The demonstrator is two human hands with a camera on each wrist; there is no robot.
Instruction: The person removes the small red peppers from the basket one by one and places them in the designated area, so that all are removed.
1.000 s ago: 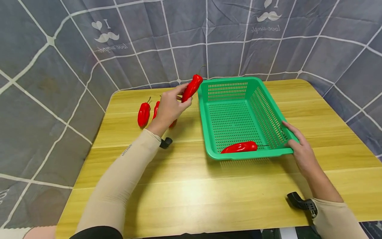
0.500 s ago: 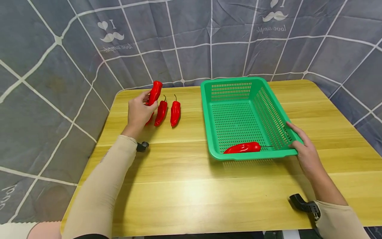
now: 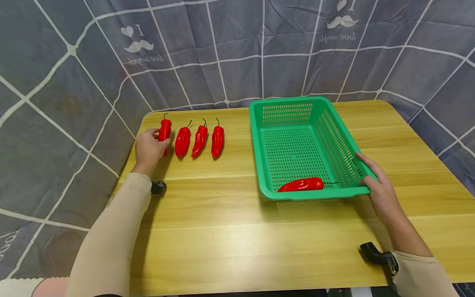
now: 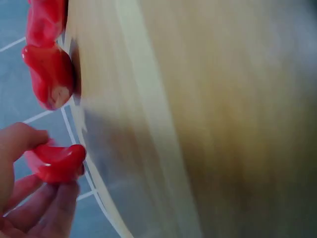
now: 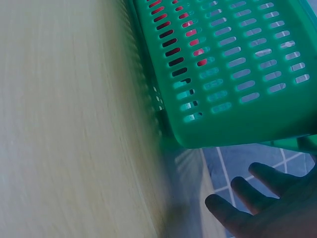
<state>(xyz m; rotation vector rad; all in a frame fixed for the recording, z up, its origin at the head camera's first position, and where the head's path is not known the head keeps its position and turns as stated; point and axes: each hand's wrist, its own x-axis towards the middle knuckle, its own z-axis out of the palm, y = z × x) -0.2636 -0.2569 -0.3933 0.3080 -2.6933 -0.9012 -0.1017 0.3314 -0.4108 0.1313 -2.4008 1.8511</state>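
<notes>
At the left end of a row of red peppers, my left hand (image 3: 147,152) pinches a red pepper (image 3: 165,129) between thumb and fingers, its green stem pointing away. The left wrist view shows that pepper (image 4: 57,163) close to the tabletop; I cannot tell whether it touches. Three more lie beside it: a near pepper (image 3: 182,141), a middle pepper (image 3: 199,141) and a right-hand pepper (image 3: 217,142). My right hand (image 3: 382,193) grips the near right corner of a green plastic basket (image 3: 297,196), with several fingers spread below the rim. Inside lies another red pepper (image 3: 302,184).
A light wooden table (image 3: 230,243) carries everything. Grey checked cloth (image 3: 237,74) hangs close behind its back edge and along the sides. Black camera mounts sit at both wrists, including a right mount (image 3: 376,253).
My left hand has carried the pepper leftward from beside the basket and lowered it at the left end of the row. My right hand keeps its grip on the basket.
</notes>
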